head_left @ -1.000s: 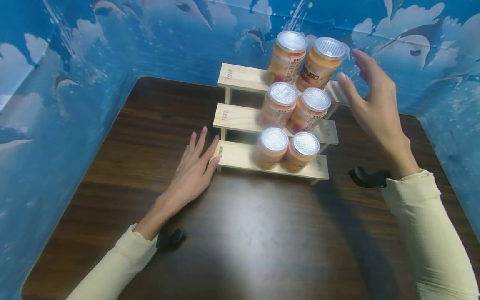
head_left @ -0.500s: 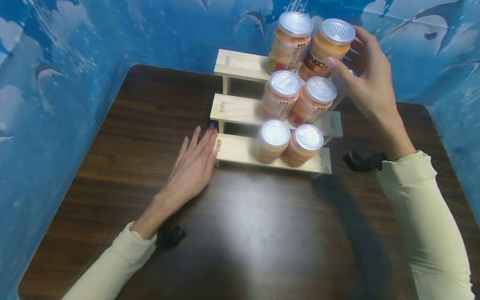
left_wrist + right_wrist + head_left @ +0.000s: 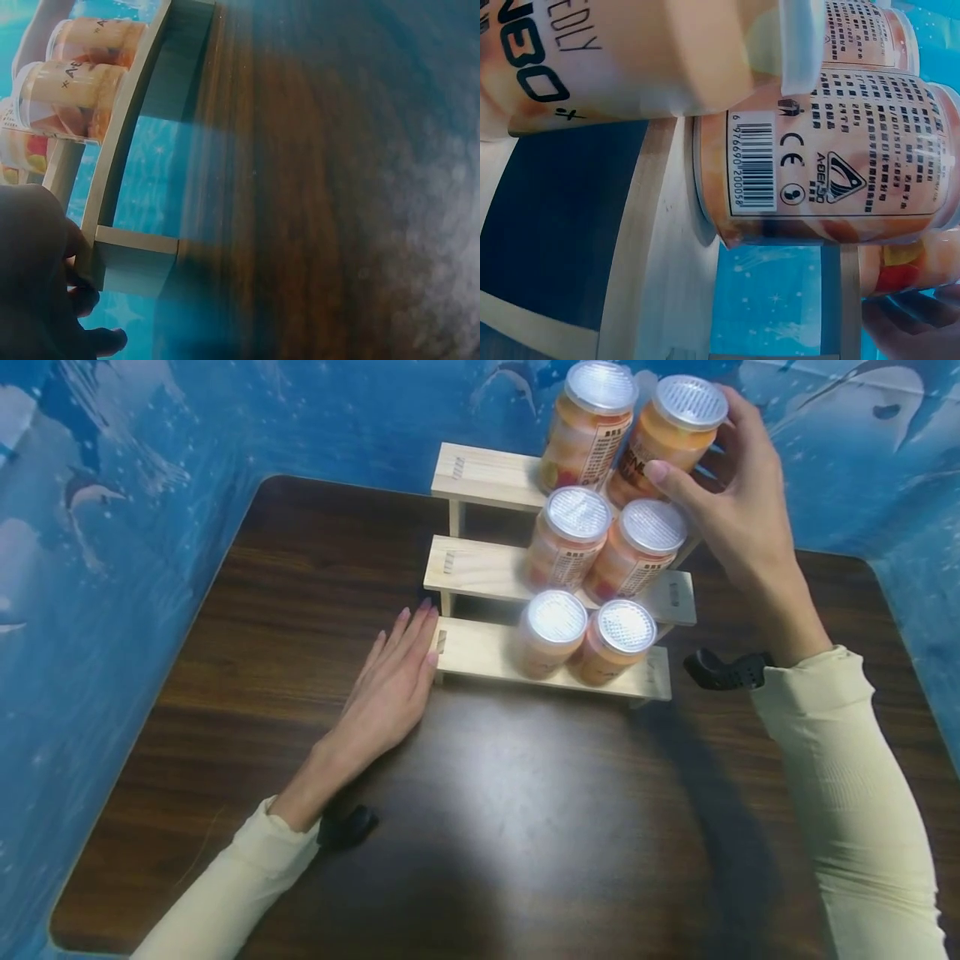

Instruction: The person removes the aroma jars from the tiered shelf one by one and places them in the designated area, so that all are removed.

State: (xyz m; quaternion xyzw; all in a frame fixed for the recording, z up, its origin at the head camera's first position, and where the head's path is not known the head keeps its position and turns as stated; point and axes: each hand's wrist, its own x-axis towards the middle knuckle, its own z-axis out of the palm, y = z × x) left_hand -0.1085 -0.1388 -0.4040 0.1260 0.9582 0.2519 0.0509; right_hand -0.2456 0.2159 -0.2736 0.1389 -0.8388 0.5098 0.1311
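A three-step wooden rack (image 3: pixel 480 647) carries a pair of clear jars with silver lids on each step. My right hand (image 3: pixel 750 497) grips the right-hand jar (image 3: pixel 667 439) on the top step, thumb at its front and fingers mostly hidden behind it. Left of that stands another top jar (image 3: pixel 587 439) with a printed label. My left hand (image 3: pixel 390 685) lies with straight fingers against the left end of the lowest step; in the left wrist view its fingers touch the board end (image 3: pixel 112 225). The right wrist view shows a middle-step jar (image 3: pixel 832 157) with a barcode, close up.
Two jars stand on the middle step, a left one (image 3: pixel 567 539) and a right one (image 3: pixel 636 550). Below them are two lowest-step jars (image 3: pixel 551 635). The dark wooden table (image 3: pixel 510 827) meets a blue dolphin-print backdrop (image 3: pixel 337 427) behind and at the sides.
My right hand has moved left from beside the top right jar and closed round it. The left hand's fingers have drawn together against the rack's end. The jars keep their places on the steps.
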